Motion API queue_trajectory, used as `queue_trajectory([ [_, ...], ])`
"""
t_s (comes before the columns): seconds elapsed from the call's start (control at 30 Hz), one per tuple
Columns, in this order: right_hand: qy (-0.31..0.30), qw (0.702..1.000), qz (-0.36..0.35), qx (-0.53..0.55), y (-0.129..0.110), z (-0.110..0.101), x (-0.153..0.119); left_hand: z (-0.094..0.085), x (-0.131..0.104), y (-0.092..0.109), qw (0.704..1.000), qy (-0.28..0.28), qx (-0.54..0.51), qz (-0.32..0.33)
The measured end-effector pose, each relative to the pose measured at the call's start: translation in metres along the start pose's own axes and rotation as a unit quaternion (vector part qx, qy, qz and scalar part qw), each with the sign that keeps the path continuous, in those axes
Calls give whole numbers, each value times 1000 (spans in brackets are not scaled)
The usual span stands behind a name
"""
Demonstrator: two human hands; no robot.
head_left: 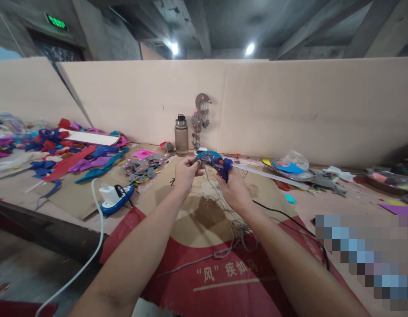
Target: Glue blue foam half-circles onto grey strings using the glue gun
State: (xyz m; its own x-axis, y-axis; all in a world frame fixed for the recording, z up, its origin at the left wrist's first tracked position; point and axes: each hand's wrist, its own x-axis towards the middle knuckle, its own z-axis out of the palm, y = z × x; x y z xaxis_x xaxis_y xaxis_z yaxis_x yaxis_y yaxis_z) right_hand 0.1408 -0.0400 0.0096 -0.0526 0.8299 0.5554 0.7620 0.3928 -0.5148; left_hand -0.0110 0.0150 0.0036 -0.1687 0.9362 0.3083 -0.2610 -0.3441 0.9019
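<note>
My right hand [235,190] is closed around a blue hot glue gun [226,165], its nozzle pointing left. A long, pale glue stick [270,175] sticks out of its back. Just at the nozzle, my left hand [185,177] pinches a small grey piece [197,163], mostly hidden by the fingers. Thin grey yarn [240,230] lies in loose loops below both hands on a red and tan cardboard sheet [223,262]. A blue round item [210,154] shows behind the glue gun.
A bottle [181,140] stands before the upright board [141,101], near a hanging grey ornament [203,103]. On the left lie grey felt pieces [142,168], a blue power strip [116,201] and coloured scraps [81,160]. A black cable [289,216] runs right.
</note>
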Motion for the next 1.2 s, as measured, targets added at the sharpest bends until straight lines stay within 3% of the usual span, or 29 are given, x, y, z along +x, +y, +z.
queue_trajectory([
  [0.6, 7, 1000, -15, 0, 4, 0, 1, -6, 5, 3, 999, 17, -29, 10],
  [0.87, 10, 1000, 18, -3, 6, -1, 1, -10, 7, 10, 998, 46, -47, -4],
  [1.0, 30, 994, 83, 62, 26, 8, 8, -12, 10, 10, 997, 51, -43, -40],
  [1.1, -36, 973, 198, 114, 57, 19, 14, -12, 10, 6, 997, 41, -23, -61],
  [1.2, -61, 978, 175, 99, 90, 26, 14, -10, 10, 1, 999, 27, 1, -42],
])
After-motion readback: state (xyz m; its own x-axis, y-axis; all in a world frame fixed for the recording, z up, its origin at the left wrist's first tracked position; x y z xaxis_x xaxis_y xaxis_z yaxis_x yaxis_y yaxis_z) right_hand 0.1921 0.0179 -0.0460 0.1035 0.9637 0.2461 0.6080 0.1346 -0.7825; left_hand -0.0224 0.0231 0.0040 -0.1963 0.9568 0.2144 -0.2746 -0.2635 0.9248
